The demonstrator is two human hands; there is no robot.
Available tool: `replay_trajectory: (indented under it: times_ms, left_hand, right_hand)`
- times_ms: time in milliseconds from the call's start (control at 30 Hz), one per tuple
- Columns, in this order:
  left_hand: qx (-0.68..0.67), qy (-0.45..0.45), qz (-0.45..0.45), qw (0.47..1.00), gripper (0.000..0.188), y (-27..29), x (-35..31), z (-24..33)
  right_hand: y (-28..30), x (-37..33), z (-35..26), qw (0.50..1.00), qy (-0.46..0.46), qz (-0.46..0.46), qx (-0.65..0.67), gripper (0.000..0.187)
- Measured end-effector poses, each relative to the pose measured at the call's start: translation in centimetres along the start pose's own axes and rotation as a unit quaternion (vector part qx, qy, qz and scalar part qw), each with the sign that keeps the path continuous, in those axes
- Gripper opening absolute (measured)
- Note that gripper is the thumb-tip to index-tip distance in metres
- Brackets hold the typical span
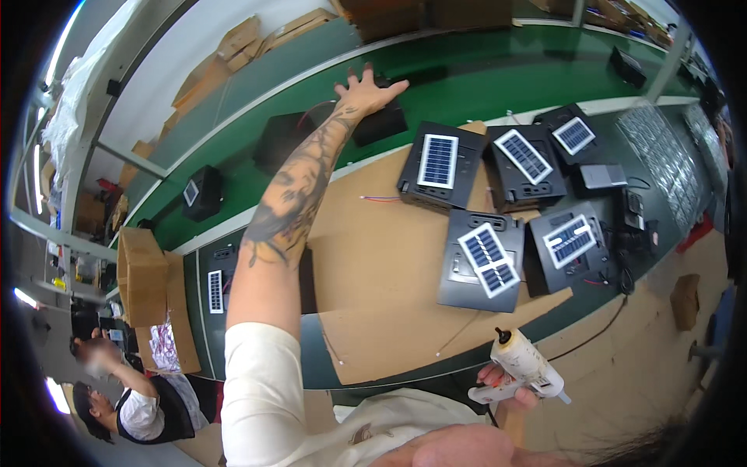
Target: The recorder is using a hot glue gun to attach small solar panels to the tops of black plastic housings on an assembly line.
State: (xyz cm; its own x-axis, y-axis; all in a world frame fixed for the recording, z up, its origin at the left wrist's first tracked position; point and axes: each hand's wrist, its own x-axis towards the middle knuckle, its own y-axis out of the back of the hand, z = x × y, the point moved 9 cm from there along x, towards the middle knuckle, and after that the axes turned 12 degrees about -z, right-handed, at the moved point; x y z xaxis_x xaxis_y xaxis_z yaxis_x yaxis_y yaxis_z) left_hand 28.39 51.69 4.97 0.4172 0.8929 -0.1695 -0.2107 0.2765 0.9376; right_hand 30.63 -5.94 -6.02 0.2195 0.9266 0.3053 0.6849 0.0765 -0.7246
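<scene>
My left hand reaches far forward over the green conveyor belt, fingers spread on top of a black box. Whether it grips the box's edge cannot be seen. Down at the lower right, my right hand is wrapped round a white hot glue gun, held near my body with its dark nozzle tilted up and left. Between the hands lies a flat cardboard sheet. At its right side sit several black boxes, including one box with a small solar panel lying on it.
Further black units ride the belt, one at the left. An open carton stands at the left, near a co-worker. A dark cable hangs off the right table edge, close to a bubble-wrap sheet.
</scene>
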Motion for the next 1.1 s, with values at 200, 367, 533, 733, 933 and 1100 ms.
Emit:
replay_trajectory:
  times_ms: [200, 367, 533, 733, 933, 1100]
  left_hand:
    - [0.034, 0.025, -0.007, 0.999, 0.086, -0.4, -0.5, -0.6]
    - [-0.044, -0.163, 0.068, 0.983, 0.081, 8.0, -9.2, -0.1]
    - [0.084, -0.332, 0.105, 0.934, 0.080, 10.6, -26.8, 2.6]
    - [0.142, -0.321, -0.029, 0.936, 0.084, 3.9, -43.6, 0.3]
    - [0.068, -0.270, -0.105, 0.955, 0.086, -4.1, -45.7, -5.2]
    - [0.005, -0.325, -0.110, 0.939, 0.093, -2.0, -46.2, -7.2]
  right_hand:
    - [0.5, -1.8, -0.8, 0.998, 0.007, 0.036, -0.060, 0.046]
    - [-1.2, -2.2, -1.3, 0.998, 0.036, -0.011, -0.047, 0.042]
    - [-2.5, -4.4, -1.1, 0.999, 0.038, -0.020, -0.012, 0.042]
    - [-2.9, -4.9, 1.3, 0.994, 0.032, -0.085, 0.064, 0.043]
    - [-4.6, -4.3, 3.8, 0.997, -0.012, -0.073, 0.038, 0.039]
    - [-5.5, -5.0, 4.4, 0.998, -0.027, -0.059, 0.007, 0.040]
